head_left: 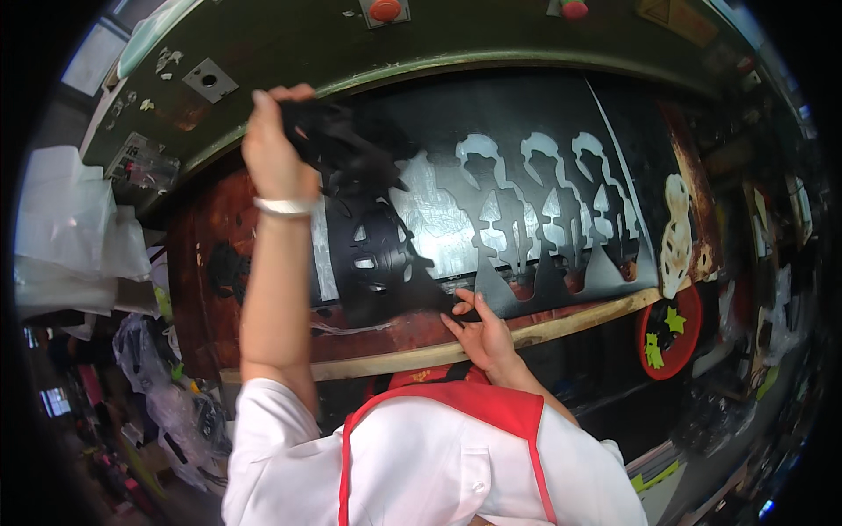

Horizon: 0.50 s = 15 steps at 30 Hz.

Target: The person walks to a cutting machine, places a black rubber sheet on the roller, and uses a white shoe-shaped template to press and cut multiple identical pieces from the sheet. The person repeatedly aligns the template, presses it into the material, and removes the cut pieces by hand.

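Up at the top of the bed, my left hand (pixel 274 145) is raised, its fingers curled tight around a bunch of black cut-out scrap (pixel 338 145) that hangs from my grip as a ragged web. A white band (pixel 282 207) sits around that wrist. My right hand (pixel 481 331) is lower, near the front edge, with the fingers stretched and slightly spread, their tips pressing on the lower edge of the black sheet (pixel 526 131); they are not closed on anything.

That sheet lies flat across the reddish-brown cutting board (pixel 210 228) of the press and carries a row of cut-out shapes (pixel 535 210) where the shiny surface below shows through. The web in my left hand joins it at the left part, just beside my forearm. A pale wooden strip (pixel 570 320) runs along the front of the board, just under my right hand.

Above, the green machine frame (pixel 289 44) curves across the view with two red buttons (pixel 384 10). Clear plastic bags (pixel 74 237) are piled at my left. A red round piece (pixel 671 337) with yellow-green stars lies to my right, well apart from both hands. I wear a white shirt and a red apron (pixel 447 408).
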{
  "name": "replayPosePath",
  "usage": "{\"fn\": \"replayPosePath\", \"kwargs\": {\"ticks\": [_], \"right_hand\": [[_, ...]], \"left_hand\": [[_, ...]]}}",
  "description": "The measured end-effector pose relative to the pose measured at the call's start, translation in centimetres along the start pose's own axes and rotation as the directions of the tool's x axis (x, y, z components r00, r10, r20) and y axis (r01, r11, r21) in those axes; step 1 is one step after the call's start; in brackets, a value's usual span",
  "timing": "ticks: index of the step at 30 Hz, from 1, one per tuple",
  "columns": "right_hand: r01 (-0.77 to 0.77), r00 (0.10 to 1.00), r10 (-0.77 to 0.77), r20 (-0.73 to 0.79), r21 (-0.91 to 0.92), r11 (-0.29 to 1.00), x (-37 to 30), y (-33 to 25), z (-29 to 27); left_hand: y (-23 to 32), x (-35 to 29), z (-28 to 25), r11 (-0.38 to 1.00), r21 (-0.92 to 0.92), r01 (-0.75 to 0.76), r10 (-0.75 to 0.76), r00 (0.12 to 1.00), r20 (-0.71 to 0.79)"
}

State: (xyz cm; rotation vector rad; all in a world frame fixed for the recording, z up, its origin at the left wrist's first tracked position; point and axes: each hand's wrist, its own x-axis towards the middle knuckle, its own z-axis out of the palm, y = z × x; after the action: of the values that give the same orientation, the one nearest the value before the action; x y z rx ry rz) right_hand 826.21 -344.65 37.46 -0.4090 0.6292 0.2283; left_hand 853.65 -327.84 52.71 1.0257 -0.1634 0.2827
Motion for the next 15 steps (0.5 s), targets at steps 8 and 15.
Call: {"fn": "replayPosePath", "kwargs": {"ticks": [8,15], "right_hand": [[0.135,0.981,-0.13,0.146,-0.024,0.991,-1.7,-0.5,0.0],[0.0,0.959,-0.005,0.284,0.019,1.0,-2.0,0.6,0.7]], "left_hand": [[15.4,12.1,-0.1,0.859,0.341,-0.381,0.359,0.924,0.13],[4.1,-6.9,-4.7,0.511,0.578,-0.636,0.016,0.679,0.734]]}}
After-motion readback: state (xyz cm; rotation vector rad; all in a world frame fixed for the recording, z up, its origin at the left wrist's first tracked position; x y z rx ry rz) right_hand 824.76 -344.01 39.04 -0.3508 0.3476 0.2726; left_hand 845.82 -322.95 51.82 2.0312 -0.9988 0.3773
